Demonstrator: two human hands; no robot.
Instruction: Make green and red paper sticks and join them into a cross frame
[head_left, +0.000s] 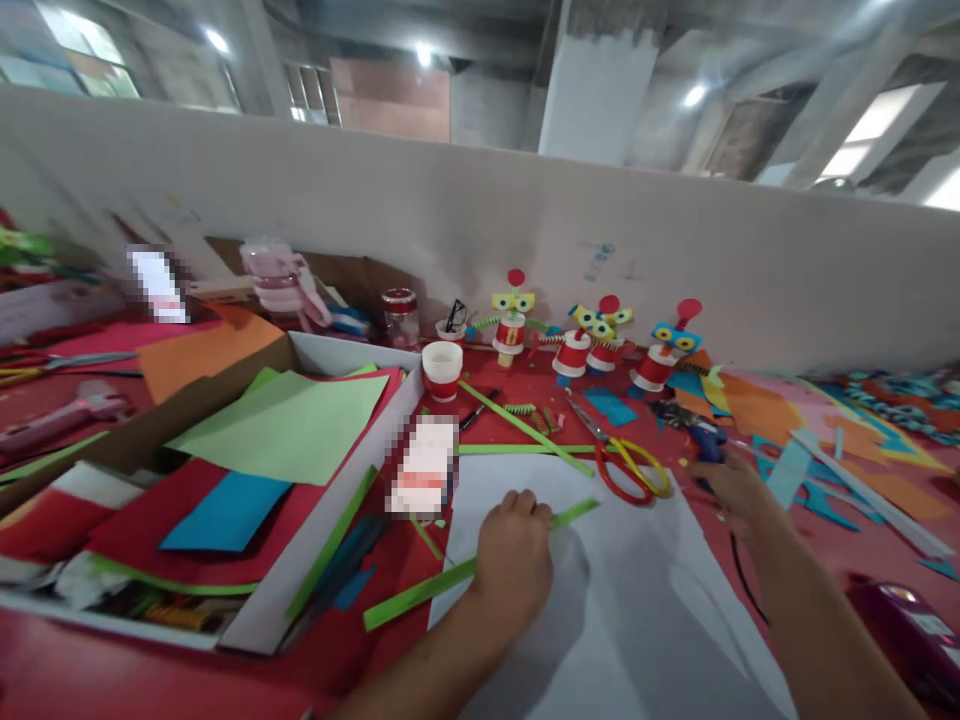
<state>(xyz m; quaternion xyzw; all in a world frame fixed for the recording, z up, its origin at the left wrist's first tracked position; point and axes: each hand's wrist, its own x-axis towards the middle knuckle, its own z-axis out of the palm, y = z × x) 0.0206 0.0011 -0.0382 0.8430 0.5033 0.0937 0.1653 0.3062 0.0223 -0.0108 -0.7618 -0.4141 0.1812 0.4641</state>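
Note:
My left hand is closed on a long green paper strip over a white sheet. The strip sticks out on both sides of the fist. To the right, my right hand reaches to a dark blue glue gun, its fingers around the gun's lower part; a black cord hangs below. Scissors with red and yellow handles lie at the sheet's top edge, between the hands. More green strips rest beyond the sheet.
An open box of coloured paper stands at the left. Beside it are a phone and a paper cup. Small cup figures stand along the white partition. Paper scraps lie at the right.

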